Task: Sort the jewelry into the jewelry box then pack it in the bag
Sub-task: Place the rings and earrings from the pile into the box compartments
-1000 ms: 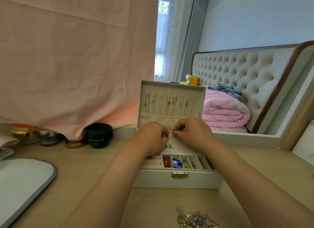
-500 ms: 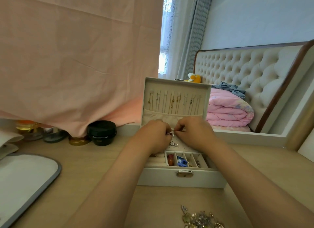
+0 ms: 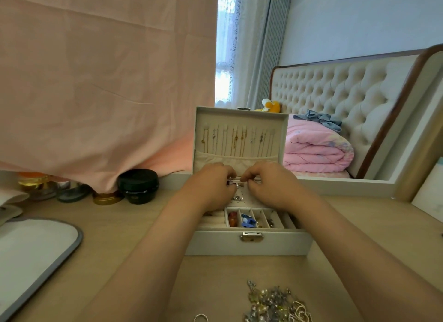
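The left hand point(image 3: 211, 183) and right hand point(image 3: 272, 183) are curled, fingertips meeting, both pinching a tiny piece point(image 3: 236, 184) I can't identify. Off left a black jar point(image 3: 138, 186) stands clear. The pinch hangs over the back panel of the jewelry box point(image 3: 249, 246), which lies lengthwise across the bench. The unsorted jewelry heap point(image 3: 275, 305) waits at the near edge, nearer the right arm.

Soft, even daylight from the window point(image 3: 225, 58), faint shadows, slight softness, wide-angle bowing at the edges.
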A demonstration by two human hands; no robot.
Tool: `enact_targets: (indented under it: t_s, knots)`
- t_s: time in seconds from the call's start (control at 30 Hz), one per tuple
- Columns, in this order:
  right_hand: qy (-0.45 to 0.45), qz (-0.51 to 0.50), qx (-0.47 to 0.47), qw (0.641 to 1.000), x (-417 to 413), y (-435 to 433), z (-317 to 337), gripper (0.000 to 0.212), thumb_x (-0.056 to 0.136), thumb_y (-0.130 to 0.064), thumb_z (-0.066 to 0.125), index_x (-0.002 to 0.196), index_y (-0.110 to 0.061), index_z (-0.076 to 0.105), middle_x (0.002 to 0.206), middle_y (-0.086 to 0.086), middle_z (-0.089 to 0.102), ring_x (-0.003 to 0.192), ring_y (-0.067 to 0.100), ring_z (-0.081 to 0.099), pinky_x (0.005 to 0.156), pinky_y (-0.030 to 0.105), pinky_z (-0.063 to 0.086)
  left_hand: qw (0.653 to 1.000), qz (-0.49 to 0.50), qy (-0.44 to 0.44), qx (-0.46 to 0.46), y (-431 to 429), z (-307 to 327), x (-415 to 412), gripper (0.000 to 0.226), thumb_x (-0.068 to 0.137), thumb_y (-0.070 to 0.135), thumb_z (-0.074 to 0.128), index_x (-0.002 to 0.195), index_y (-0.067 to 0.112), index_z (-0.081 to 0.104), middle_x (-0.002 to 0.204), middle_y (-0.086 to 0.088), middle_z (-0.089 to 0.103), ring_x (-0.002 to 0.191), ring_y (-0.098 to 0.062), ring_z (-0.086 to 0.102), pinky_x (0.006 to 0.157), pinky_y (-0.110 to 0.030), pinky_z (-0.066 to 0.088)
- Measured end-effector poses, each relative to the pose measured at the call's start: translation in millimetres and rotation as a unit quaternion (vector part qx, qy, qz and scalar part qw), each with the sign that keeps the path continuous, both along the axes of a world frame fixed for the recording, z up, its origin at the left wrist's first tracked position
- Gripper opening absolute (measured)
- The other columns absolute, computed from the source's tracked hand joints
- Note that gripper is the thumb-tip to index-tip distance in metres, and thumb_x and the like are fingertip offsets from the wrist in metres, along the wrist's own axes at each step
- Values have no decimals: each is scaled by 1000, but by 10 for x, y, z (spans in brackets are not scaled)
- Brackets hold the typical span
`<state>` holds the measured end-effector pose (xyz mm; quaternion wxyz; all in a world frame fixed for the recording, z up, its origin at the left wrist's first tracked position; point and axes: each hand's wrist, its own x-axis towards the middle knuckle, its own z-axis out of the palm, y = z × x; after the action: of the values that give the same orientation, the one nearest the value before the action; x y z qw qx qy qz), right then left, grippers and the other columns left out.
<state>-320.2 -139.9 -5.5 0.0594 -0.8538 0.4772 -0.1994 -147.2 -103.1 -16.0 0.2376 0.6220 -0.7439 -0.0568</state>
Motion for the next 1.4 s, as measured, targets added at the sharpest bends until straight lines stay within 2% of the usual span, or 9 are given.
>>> enact_targets:
  t_s: [0.17,0.3,0.4,0.53,0.63,0.8,1.03,1.23,1.4]
  knots:
    - [-26,12,-33,999,-209,280,102,25,94,-25,58,112,-35,72,115,-16,66,107,6,58,93,33,52,999,-20,21,-33,190,215,-87,31,97,34,61,127,26,63,122,8,62,105,-8,58,95,-30,51]
    - [-43,36,-13,998,-384,608,134,23,93,-28,59,109,-38,73,106,-18,68,82,-7,59,78,25,49,997,-57,37,-36,417,244,-235,18,96,37,61,113,32,65,104,17,63,90,2,57,80,-22,51]
    - [-34,57,25,998,-538,869,143,19,93,-29,62,104,-38,75,96,-20,68,72,-19,53,65,14,38,996,-73,25,-40,648,239,-331,12,95,35,62,107,35,64,95,19,61,86,2,57,77,-23,51]
    - [-10,69,75,995,-716,1143,132,11,88,-31,69,93,-35,78,83,-21,69,71,-13,56,66,11,41,995,-93,19,-27,955,161,-385,9,94,31,60,100,36,65,88,19,63,80,0,59,76,-31,54]
    - [16,81,126,989,-826,1265,77,10,85,-27,74,92,-33,79,85,-18,71,76,-7,60,71,12,46,992,-122,7,-17,1156,19,-447,10,93,28,59,97,35,66,89,17,64,82,-1,59,79,-32,53]
    - [21,93,199,975,-954,1430,-44,14,82,-22,81,94,-29,79,86,-11,72,59,-10,54,58,5,39,985,-168,21,-23,1418,-319,-548,8,92,30,60,95,36,65,92,22,59,93,2,54,79,-20,46]
    - [23,75,222,972,-988,1515,-262,20,75,-34,87,94,-35,79,89,-15,74,65,-9,57,59,7,39,982,-184,4,-53,1487,-578,-564,13,91,46,60,98,37,65,99,22,56,102,2,48,86,-26,46]
    - [-56,82,213,972,-984,1496,-370,4,83,-31,81,87,-32,80,85,-16,72,64,-6,56,61,12,41,985,-165,-4,-59,1491,-607,-571,18,93,49,57,101,36,67,97,20,56,97,5,45,82,-23,45]
    - [-162,60,169,970,-931,1467,-458,5,88,-30,76,85,-30,79,79,-14,72,66,-4,58,66,17,45,988,-129,65,-48,1519,-603,-583,16,92,47,60,106,41,65,96,23,60,94,4,54,77,-21,50]
